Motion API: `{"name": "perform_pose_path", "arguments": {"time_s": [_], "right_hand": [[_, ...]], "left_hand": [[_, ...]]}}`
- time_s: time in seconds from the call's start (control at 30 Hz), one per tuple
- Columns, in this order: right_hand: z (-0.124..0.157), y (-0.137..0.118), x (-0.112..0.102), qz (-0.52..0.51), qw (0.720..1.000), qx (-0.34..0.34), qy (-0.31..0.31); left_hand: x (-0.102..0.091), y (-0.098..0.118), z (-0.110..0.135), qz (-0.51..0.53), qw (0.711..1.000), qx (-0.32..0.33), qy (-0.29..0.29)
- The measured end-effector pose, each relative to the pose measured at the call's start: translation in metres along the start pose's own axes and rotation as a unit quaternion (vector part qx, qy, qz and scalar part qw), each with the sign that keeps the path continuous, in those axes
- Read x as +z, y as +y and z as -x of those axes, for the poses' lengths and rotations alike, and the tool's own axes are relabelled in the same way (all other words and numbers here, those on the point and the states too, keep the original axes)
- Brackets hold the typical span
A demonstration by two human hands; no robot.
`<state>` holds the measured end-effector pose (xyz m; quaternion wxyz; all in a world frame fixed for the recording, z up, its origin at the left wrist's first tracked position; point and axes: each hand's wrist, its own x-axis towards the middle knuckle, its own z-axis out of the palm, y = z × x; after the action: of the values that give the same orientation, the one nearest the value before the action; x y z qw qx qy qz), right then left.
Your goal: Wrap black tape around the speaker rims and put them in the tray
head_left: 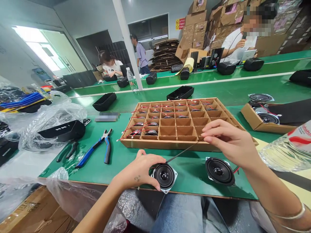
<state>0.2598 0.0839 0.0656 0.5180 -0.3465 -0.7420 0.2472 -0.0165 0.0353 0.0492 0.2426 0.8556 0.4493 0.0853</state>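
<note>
At the front edge of the green table my left hand [139,170] grips a small round speaker [164,176], black cone up, thumb and fingers around its rim. My right hand [224,139] is raised over the table with its fingertips pinched on the end of a thin black strip [181,153]. That strip slants down, taut, to the top of the held speaker's rim. A second speaker [220,171] lies on the table below my right hand, a red wire beside it. Behind both hands is a divided cardboard tray [165,144] with wired speakers in several compartments.
Blue-handled pliers [107,147] and dark cutters [69,152] lie at left, near a black speaker housing [63,131] on plastic wrap. A plastic bottle [289,150] and a cardboard box with speakers [262,124] are at right. Co-workers sit across the table.
</note>
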Motion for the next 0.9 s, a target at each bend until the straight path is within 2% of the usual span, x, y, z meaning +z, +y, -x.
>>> {"name": "perform_pose_path", "arguments": {"time_s": [0.13, 0.23, 0.43, 0.6, 0.9], "right_hand": [[0.002, 0.012, -0.007, -0.025, 1.0, 0.014, -0.003], [0.016, 0.028, -0.015, -0.019, 0.999, 0.031, -0.016], [0.053, 0.048, -0.03, 0.043, 0.997, 0.04, -0.047], [0.072, 0.043, -0.034, 0.091, 0.993, 0.045, -0.062], [0.096, 0.031, -0.033, 0.167, 0.983, 0.016, -0.07]], "left_hand": [[0.024, -0.009, 0.007, 0.0, 0.997, 0.004, 0.079], [0.036, -0.014, 0.012, 0.006, 0.994, -0.001, 0.11], [0.038, -0.016, 0.013, -0.018, 0.987, 0.063, 0.149], [0.033, -0.017, 0.007, -0.031, 0.988, 0.086, 0.126], [0.024, -0.014, 0.005, -0.052, 0.995, 0.065, 0.054]]}}
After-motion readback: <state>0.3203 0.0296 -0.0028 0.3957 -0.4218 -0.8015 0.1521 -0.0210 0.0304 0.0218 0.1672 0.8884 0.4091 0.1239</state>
